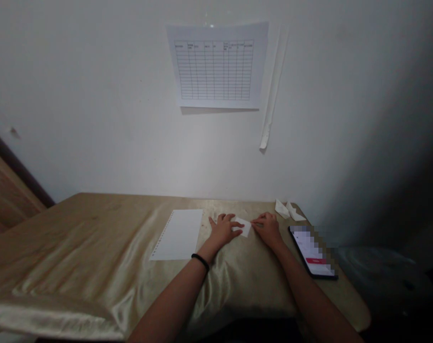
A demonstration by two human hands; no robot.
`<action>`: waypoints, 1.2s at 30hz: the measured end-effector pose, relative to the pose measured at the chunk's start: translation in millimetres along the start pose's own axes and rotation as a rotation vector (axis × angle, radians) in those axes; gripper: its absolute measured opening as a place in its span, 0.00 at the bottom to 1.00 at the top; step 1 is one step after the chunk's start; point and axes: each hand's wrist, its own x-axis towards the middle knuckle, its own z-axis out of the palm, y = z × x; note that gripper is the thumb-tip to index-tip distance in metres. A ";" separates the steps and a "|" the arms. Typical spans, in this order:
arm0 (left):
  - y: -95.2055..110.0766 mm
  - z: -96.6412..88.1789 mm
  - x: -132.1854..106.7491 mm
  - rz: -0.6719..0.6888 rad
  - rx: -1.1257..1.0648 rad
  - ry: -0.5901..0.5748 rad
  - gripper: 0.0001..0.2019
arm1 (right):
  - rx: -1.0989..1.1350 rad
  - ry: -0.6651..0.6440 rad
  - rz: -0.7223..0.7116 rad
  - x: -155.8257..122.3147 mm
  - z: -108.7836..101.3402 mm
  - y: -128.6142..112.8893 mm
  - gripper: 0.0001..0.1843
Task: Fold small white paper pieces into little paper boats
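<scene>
A small folded piece of white paper point(245, 230) lies on the gold tablecloth between my two hands. My left hand point(224, 229) rests over its left side with fingers spread, a fingertip pressing on the paper. At the paper's right corner, the fingers of my right hand point(268, 228) are pinched together on its edge. To the left lies a blank white sheet point(180, 233) with punched holes down one side. Two folded paper shapes point(289, 211) stand at the back right, beyond my right hand.
A phone point(313, 252) with a lit screen lies to the right of my right arm. The satin tablecloth point(95, 247) is wrinkled on the left. On the wall behind hang a printed table sheet point(216, 69) and a narrow white strip point(273, 90).
</scene>
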 end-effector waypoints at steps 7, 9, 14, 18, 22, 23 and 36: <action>0.8 -8.5 -2.4 0.042 0.026 0.020 0.14 | 0.075 -0.029 -0.070 -1.4 -1.1 5.5 0.04; 0.6 -9.8 -2.3 0.027 0.020 0.058 0.16 | 0.083 -0.042 -0.081 -1.6 -2.8 6.7 0.02; -1.8 -8.2 -1.2 -0.053 0.039 0.181 0.13 | 0.122 -0.114 -0.086 -2.8 -6.5 5.7 0.03; -1.8 -8.2 -1.4 -0.088 0.058 0.223 0.09 | 0.169 -0.174 -0.100 -5.1 -8.6 1.9 0.04; -0.2 -9.4 -2.3 -0.125 0.048 0.167 0.11 | 0.215 -0.229 -0.139 -6.9 -13.7 0.6 0.03; 0.0 -9.2 -2.6 -0.129 0.047 0.147 0.14 | 0.223 -0.235 -0.150 -7.1 -15.5 0.8 0.02; -0.9 -4.9 -3.2 -0.152 0.067 0.045 0.27 | 0.294 -0.290 -0.129 -7.7 -25.7 1.4 0.03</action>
